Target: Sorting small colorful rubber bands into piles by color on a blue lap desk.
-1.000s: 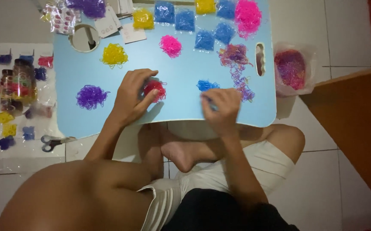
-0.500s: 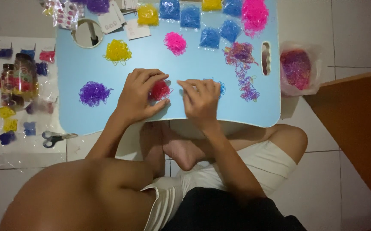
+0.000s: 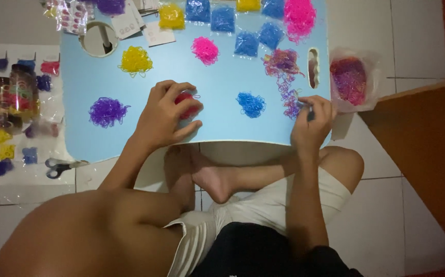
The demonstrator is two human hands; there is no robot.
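While the left hand [image 3: 165,114] cups a red band pile [image 3: 185,102] on the blue table [image 3: 217,128], the right hand [image 3: 312,123] pinches a small hook tool [image 3: 310,113] at the table's right edge

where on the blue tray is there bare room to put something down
Bare blue between the yellow pile and the pink pile, and along the near edge below the blue pile. The far edge is crowded with bags.

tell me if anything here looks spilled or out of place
Nothing looks spilled: the bands sit in separate colour piles on the blue board. The oddest item is the scissors, lying off the board on the floor by the plastic sheet. The left hand covers the red pile.
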